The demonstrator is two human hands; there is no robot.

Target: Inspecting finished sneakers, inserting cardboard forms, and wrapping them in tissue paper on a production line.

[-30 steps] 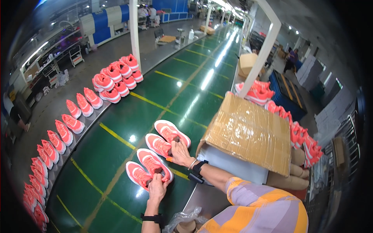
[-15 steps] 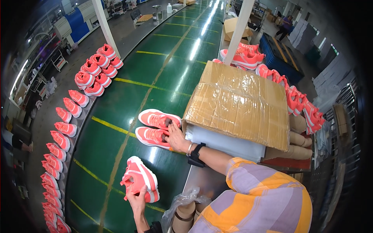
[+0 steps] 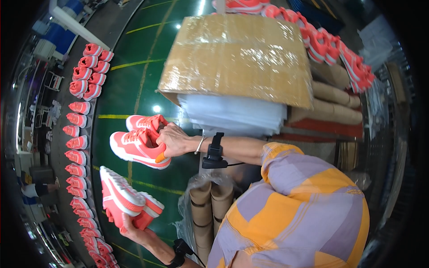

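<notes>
My right hand (image 3: 173,139) is closed on the heel ends of a pair of coral-pink sneakers (image 3: 134,144) with white soles. Their toes point left, over the green conveyor belt (image 3: 154,100). Lower down, my left hand (image 3: 134,228) grips a second pair of coral sneakers (image 3: 123,196), tilted so that the white soles face up and right. The fingers of the left hand are partly hidden behind these shoes. Both pairs are held close together, in front of the belt's left half.
A cardboard box (image 3: 241,58) lies over white sheets (image 3: 232,114) beyond my right arm. Coral sneakers (image 3: 76,156) line the belt's left edge; more sneakers (image 3: 319,44) stand behind the box. Brown cardboard tubes (image 3: 201,214) in clear plastic stand near my body.
My right hand has picked its pair of sneakers up off the belt and brought it nearer. My left hand has turned its pair, showing more of the soles. The view has shifted.
</notes>
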